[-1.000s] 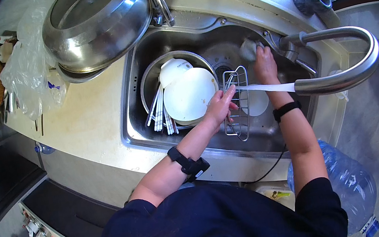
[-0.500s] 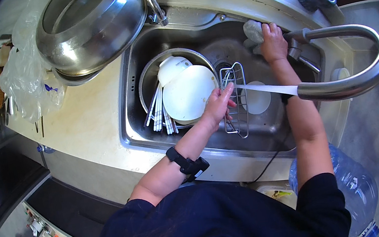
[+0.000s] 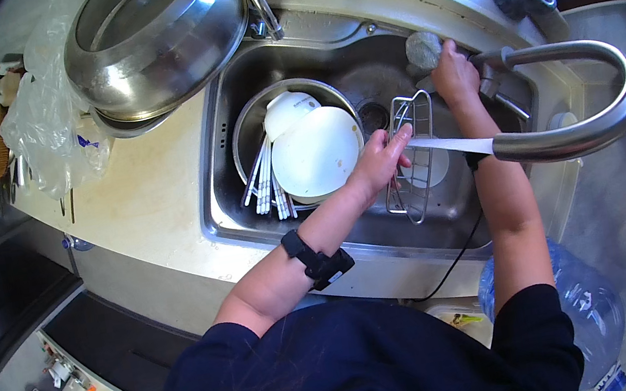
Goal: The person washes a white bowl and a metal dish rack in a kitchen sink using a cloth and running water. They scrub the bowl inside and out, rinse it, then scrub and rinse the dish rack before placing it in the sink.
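My left hand [image 3: 385, 162] grips a wire rack [image 3: 425, 179] by its near left side, fingers closed round it. Water from the curved faucet [image 3: 572, 144] streams onto the rack and my fingertips. At the sink's back right corner, my right hand [image 3: 457, 75] has its fingers curled, right beside a grey scrubbing pad [image 3: 423, 49]. What those fingers hold, if anything, is hidden. A steel basin [image 3: 244, 137] left of the rack bears a large white bowl [image 3: 315, 155], a smaller white bowl [image 3: 290, 115] and several white-ended chopsticks [image 3: 265, 178].
The steel sink [image 3: 293, 61] has a drain [image 3: 374, 115] behind the rack. A white round dish [image 3: 438, 168] lies partly under the rack. A large lidded steel pot [image 3: 156, 65] and a plastic bag [image 3: 44, 130] occupy the left counter [image 3: 146, 212].
My left hand has moved right with the wire rack, bringing it further under the water. My right hand's fingers have curled and shifted slightly off the grey pad.
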Demonstrator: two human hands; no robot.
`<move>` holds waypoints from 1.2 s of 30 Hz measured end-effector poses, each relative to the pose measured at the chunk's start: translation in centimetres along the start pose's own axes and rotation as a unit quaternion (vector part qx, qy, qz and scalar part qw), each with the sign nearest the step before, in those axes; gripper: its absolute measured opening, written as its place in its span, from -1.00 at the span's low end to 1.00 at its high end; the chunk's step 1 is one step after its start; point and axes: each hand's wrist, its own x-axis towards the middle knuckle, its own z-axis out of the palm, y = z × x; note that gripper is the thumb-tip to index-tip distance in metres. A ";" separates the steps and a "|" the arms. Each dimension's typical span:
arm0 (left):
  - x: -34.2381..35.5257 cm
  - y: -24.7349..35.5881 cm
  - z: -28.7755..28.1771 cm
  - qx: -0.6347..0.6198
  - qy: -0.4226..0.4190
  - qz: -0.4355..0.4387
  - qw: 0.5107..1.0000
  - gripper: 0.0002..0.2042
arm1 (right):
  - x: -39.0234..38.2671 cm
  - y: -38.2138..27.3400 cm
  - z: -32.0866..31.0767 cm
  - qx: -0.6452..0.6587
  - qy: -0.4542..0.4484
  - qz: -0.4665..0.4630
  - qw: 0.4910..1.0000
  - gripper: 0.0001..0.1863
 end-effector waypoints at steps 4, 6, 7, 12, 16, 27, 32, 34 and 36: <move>-0.4 -0.3 0.0 -0.040 -0.012 -0.012 0.999 -0.36 | -0.8 1.2 1.0 0.099 -0.012 0.015 0.995 -0.65; -0.5 -0.5 -0.2 -0.048 -0.017 -0.018 0.999 -0.33 | -1.9 1.6 1.2 0.182 -0.029 -0.033 0.982 -0.64; -0.5 -0.6 -0.4 -0.051 -0.008 -0.020 0.998 -0.33 | -2.4 1.9 1.2 0.199 -0.115 0.010 0.973 -0.63; -0.5 -0.6 -2.3 -0.060 0.025 -0.025 0.998 -0.35 | -4.3 1.7 0.4 0.382 -0.129 0.208 0.891 -0.53; -0.1 -0.1 -2.7 -0.059 0.052 -0.023 0.997 -0.36 | -2.8 1.0 0.5 0.209 0.234 0.035 0.949 -0.33; 0.6 -0.6 -2.4 -0.062 0.064 -0.032 0.996 -0.36 | 0.0 1.8 5.2 0.049 0.276 -0.174 0.944 -0.57; 1.4 -1.0 -1.0 -0.060 0.035 -0.050 0.996 -0.38 | -0.4 2.6 3.0 0.063 0.215 -0.205 0.953 -0.61; 1.5 -1.2 0.0 -0.076 0.005 -0.066 0.995 -0.38 | 0.5 2.9 1.5 0.031 0.160 -0.257 0.952 -0.61; 1.6 -1.3 1.0 -0.089 -0.018 -0.076 0.993 -0.38 | 1.8 3.0 0.4 -0.074 0.145 -0.298 0.941 -0.70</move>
